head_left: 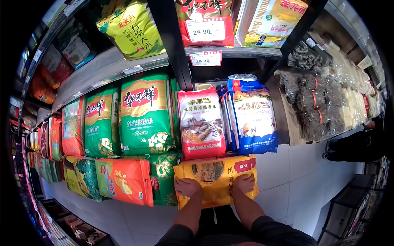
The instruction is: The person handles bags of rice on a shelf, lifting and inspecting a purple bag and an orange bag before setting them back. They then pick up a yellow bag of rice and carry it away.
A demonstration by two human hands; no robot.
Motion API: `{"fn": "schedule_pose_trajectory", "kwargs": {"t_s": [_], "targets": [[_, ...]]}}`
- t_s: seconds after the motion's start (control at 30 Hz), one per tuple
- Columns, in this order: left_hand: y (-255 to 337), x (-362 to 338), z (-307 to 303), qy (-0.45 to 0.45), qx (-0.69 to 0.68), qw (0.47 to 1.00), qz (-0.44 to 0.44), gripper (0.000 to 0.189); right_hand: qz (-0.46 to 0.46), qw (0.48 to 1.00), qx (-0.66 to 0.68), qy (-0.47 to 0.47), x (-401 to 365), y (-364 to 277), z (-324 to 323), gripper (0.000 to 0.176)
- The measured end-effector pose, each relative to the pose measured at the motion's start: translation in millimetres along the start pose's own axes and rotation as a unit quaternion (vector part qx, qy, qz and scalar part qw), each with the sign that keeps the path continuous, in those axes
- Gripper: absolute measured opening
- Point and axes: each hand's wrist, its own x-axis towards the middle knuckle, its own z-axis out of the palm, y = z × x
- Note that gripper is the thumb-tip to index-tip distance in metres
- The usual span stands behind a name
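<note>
Dark sleeves (262,229) cover my arms just below the yellow bag (215,180), which lies sideways in front of me, under the red-and-white bag. My left hand (188,187) grasps it near its left end, and my right hand (243,183) grasps it near the other, fingers bent against the plastic. Touching or just beside its left end is a green bag with gold print (165,176); farther left lies an orange-and-green bag (125,180). Right above the yellow bag stands the red-and-white bag (202,123), with blue-and-white bags (254,119) above its right end. Large green bags (144,115) stand up and to its left. Well right of it, bundled dark packs (316,102) lie near a person in black (355,143).
</note>
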Motion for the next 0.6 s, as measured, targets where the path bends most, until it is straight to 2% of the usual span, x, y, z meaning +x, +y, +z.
{"fn": "schedule_pose_trajectory", "kwargs": {"t_s": [0.03, 0.17, 0.23, 0.27, 0.33, 0.37, 0.43, 0.47, 0.5, 0.53, 0.6], "targets": [[1.9, 1.5, -3.8, -0.041, -0.015, 0.999, -0.023, 0.047, 0.0, 1.0, 0.0, 0.001, 0.0, -0.2, -4.6, 0.045], [0.9, 2.9, -0.4, -0.085, 0.024, 0.995, -0.04, 0.046, -0.009, 0.998, -0.015, -0.068, 3.0, -8.4, -24.7, 0.044], [-3.6, -1.7, 8.5, 0.035, 0.041, 0.998, 0.025, 0.046, 0.006, 0.996, -0.008, -0.086, 3.9, -8.6, -22.7, 0.044], [-7.2, 0.2, 12.5, 0.035, 0.042, 0.998, 0.026, 0.046, 0.002, 0.997, -0.005, -0.079, 4.4, -7.5, -19.3, 0.044], [-13.9, 3.1, 16.6, -0.073, 0.111, 0.991, -0.011, 0.046, -0.002, 0.997, -0.006, -0.072, 5.2, -0.5, -11.1, 0.043], [-16.6, 2.2, 18.8, -0.073, 0.112, 0.991, -0.01, 0.046, -0.014, 0.998, -0.013, -0.052, 4.9, 1.5, -6.3, 0.043], [-13.6, 2.2, 18.2, -0.03, 0.105, 0.994, 0.009, 0.046, -0.026, 0.999, -0.019, -0.032, 3.1, 3.0, 1.4, 0.043], [-12.3, 0.3, 16.9, -0.03, 0.105, 0.994, 0.009, 0.046, -0.033, 0.999, -0.011, 0.011, 2.0, 4.7, 4.1, 0.043], [-7.1, -2.2, 10.6, 0.013, 0.071, 0.997, 0.026, 0.046, -0.04, 0.998, -0.003, 0.053, 1.4, 4.0, 2.3, 0.043], [-2.4, -3.0, 6.5, 0.055, 0.037, 0.997, 0.043, 0.046, -0.038, 0.998, -0.003, 0.053, 2.1, 3.7, 0.7, 0.043], [0.1, -2.9, 6.3, 0.054, 0.044, 0.997, 0.037, 0.046, -0.001, 0.998, 0.026, -0.05, 4.4, 3.9, -3.2, 0.045]]}}
